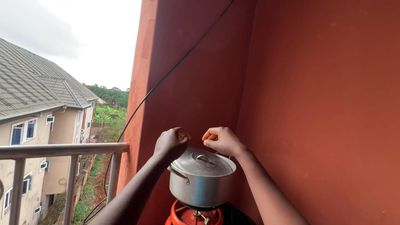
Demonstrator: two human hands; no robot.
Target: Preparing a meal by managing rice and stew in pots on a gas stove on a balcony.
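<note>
Left hand raised above the near-left rim of the pot, fingers curled into a closed fist; whether it pinches anything small cannot be told. Right hand held just beside it, over the far-right rim, fingers bent in with thumb against forefinger, also narrow; contents, if any, not visible. Neither hand touches the pot. Directly below both: a steel pot with side handles, closed by a domed lid with a loop knob at its centre, lid seated flat. The pot sits on a burner mounted on top of an orange gas cylinder, so the cylinder alone carries it; burner and any flame largely hidden under the pot. The stack stands in the corner of a balcony against red-brown walls. A black cable runs diagonally down the wall to the left. Metal railing at the left edge, with a neighbouring building and greenery beyond. Risks, as judged: the pot is wider than its support and perched high, so a sideways knock from a forearm could tip it; if the burner is lit, lid and handles may be hot to bare fingers, and steam could rise toward the wrists when the lid is lifted.
</note>
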